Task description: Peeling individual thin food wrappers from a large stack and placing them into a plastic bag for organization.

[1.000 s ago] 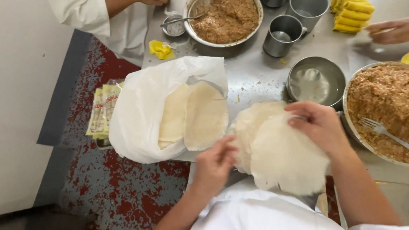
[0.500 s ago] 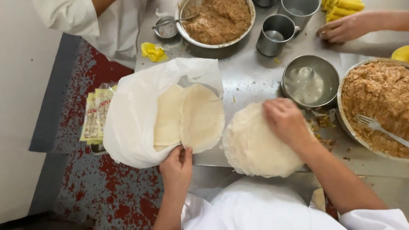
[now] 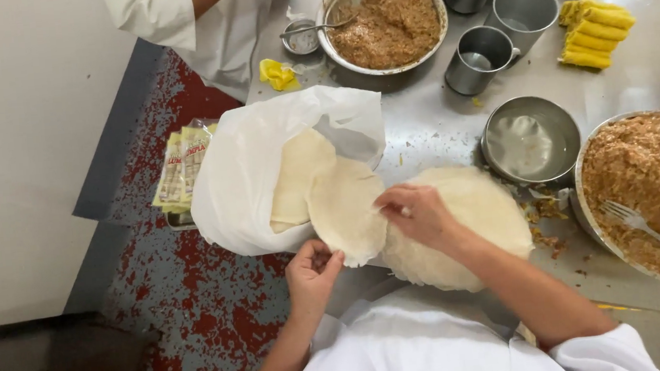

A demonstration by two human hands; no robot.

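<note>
A thin pale round wrapper [image 3: 344, 208] lies half out of a white plastic bag [image 3: 246, 177], on top of more wrappers [image 3: 295, 172] inside it. My left hand [image 3: 314, 273] grips the wrapper's near edge from below. My right hand [image 3: 418, 213] pinches its right edge. Under my right wrist a stack of flat round wrappers [image 3: 480, 216] rests on the steel table [image 3: 428, 125].
A large bowl of brown filling [image 3: 652, 181] with a fork [image 3: 652, 233] stands at the right, a small steel bowl [image 3: 529, 140] beside it. Farther back are another filling bowl [image 3: 387, 21], steel cups [image 3: 479, 57], yellow rolls [image 3: 594, 23] and another person's white sleeve [image 3: 171, 8].
My right hand left the flat stack and moved left to the wrapper at the bag. My left hand shifted right from the bag's edge to that wrapper's near edge.
</note>
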